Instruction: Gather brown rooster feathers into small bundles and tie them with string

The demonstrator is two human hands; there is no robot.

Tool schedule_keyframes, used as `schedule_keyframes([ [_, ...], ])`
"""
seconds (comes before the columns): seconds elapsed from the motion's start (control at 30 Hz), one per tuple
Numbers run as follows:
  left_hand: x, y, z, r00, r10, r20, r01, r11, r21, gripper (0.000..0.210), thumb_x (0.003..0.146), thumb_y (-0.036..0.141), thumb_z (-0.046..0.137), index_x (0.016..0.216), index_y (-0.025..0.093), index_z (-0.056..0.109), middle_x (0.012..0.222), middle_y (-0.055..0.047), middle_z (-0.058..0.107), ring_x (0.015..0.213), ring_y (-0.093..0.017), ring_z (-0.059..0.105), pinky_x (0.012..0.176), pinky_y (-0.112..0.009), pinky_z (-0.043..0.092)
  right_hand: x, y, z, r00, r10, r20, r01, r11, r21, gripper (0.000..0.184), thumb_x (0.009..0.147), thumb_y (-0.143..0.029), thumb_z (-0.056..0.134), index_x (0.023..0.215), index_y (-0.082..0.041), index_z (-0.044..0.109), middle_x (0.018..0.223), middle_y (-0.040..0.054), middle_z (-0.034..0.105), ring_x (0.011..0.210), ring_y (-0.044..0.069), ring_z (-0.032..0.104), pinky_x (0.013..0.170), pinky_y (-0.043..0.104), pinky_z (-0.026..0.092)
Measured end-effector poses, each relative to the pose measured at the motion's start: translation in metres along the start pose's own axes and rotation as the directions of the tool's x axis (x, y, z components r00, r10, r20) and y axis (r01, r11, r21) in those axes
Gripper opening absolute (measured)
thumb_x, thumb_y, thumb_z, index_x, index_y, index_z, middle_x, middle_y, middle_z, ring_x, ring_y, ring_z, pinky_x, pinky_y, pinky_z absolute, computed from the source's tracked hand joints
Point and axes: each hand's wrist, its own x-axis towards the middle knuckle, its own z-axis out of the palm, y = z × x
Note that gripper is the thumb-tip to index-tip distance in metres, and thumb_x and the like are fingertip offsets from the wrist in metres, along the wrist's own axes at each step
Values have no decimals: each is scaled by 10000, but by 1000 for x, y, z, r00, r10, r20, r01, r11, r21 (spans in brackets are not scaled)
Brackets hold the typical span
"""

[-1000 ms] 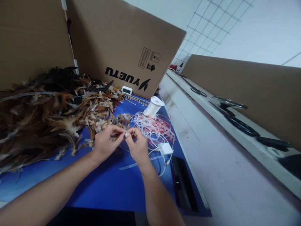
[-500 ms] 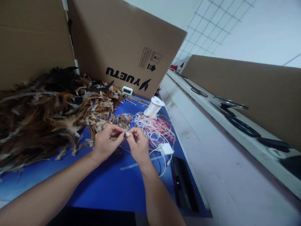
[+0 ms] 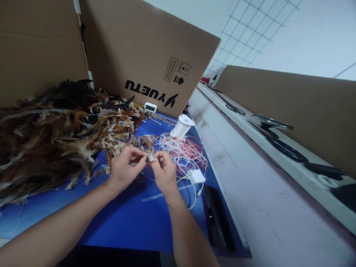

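Observation:
Between my two hands is a small bunch of feathers point(image 3: 148, 142), brown and fluffy at its far end, with a pale whitish base point(image 3: 151, 158) at my fingertips. My left hand point(image 3: 126, 167) is closed in a pinch at the left of that base. From the other side my right hand point(image 3: 164, 170) pinches it between thumb and fingers. Any thread at the fingertips is too fine to make out. Left of my hands spreads a large heap of brown and black feathers point(image 3: 55, 137). A spool of white ribbon or thread point(image 3: 182, 127) stands beyond my right hand.
Red and white strips point(image 3: 186, 150) lie tangled right of my hands, near a white adapter with a cable point(image 3: 197, 176). A black case point(image 3: 219, 218) lies near the blue table's right edge. Cardboard point(image 3: 150, 48) walls the back. Scissors point(image 3: 235, 108) rest on the ledge.
My hands have moved slightly apart at the feather base, so more of the pale base shows between the fingertips. Everything else stays where it was.

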Motion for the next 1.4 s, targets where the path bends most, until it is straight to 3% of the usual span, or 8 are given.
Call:
schedule_keyframes([
  [0.87, 5, 11, 1, 984, -178, -7, 173, 964, -204, 209, 737, 129, 683, 830, 191, 506, 761, 4, 723, 646, -126, 714, 599, -203, 587, -1, 3, 2, 999, -8, -31, 9, 1000, 23, 58, 839, -272, 533, 815, -220, 522, 669, -36, 579, 605, 127, 561, 601, 257, 443],
  [1.17, 4, 14, -1, 989, -127, 75, 140, 968, -208, 171, 792, 166, 662, 892, 189, 525, 822, -13, 730, 690, -118, 711, 630, -203, 584, -1, 2, 2, 999, -19, -50, 20, 999, 27, 76, 842, -288, 551, 822, -217, 536, 679, -34, 582, 621, 123, 556, 616, 251, 451],
  [1.4, 2, 8, 2, 993, -106, 57, 114, 978, -177, 239, 747, 178, 730, 915, 191, 560, 824, -7, 721, 733, -133, 720, 685, -226, 598, -1, 3, 3, 999, -15, -40, 17, 997, 69, 80, 848, -287, 561, 822, -211, 551, 676, -34, 584, 627, 123, 565, 618, 251, 455],
])
